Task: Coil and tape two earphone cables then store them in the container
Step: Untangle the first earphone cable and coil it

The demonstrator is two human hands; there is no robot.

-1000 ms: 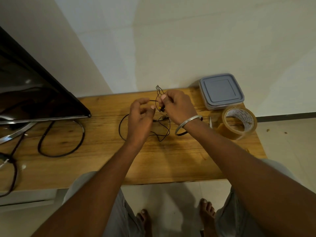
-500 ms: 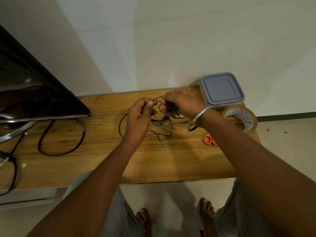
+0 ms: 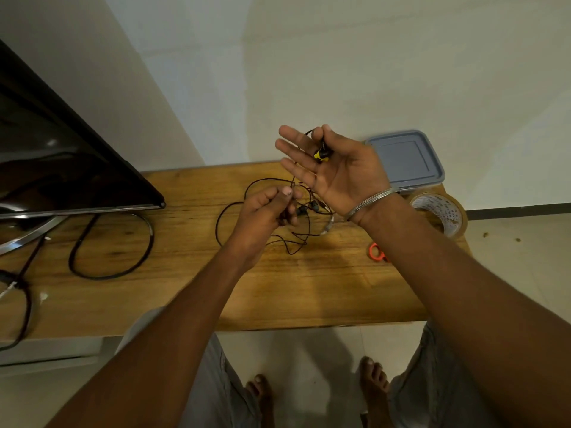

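— Lifting clear of the worktop, the right hand now faces palm up, where half a second ago it was curled knuckles-up over the tangle. What is in it?

— A black and yellow earbud, pinned against the palm by the thumb. The other fingers are spread flat and released, and a thin black cable drops from that hand toward the wood.

— And the left hand?

— Lower than before, just above the worktop, its fingers clenched around strands of the same black earphone cable. It has drawn away from the right hand; earlier the two nearly touched.

— Where is the remaining wire?

— Loose loops lie on the worktop under and beside the left hand, with a second earbud showing between the hands. Whether that belongs to one pair or two I cannot tell.

— The container?

— The grey lidded container sits closed at the far right corner, unmoved. The tape roll stands just in front of it, and the orange scissors handle shows beside the right forearm, as it did a moment ago.
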